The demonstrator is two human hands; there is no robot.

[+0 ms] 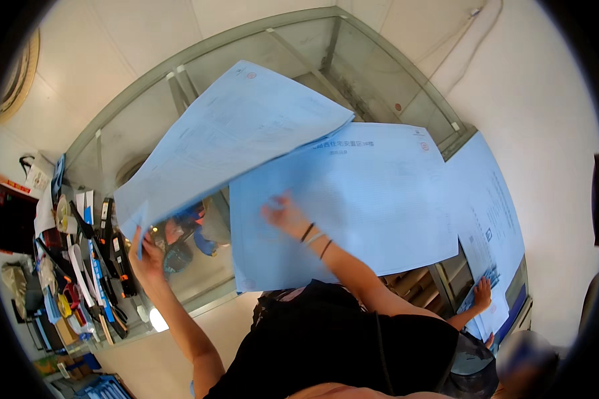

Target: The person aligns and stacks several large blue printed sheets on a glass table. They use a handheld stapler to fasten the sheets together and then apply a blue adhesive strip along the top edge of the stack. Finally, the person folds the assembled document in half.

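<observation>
At the left, my left hand pinches the lower corner of a large pale-blue blueprint sheet, which lies at a slant over the glass-topped table. A stack of blueprint sheets is spread flat in the middle, partly under the slanted sheet's lower edge. Above the left part of this stack is my right hand, smeared by motion, with dark bands on the wrist. Whether its fingers touch the paper or hold anything I cannot make out.
Cutters, pens, scissors and rulers crowd the table's left end. More blueprint sheets hang over the right end, where another person's hand rests on them. Items show through the glass tabletop. A wall stands beyond.
</observation>
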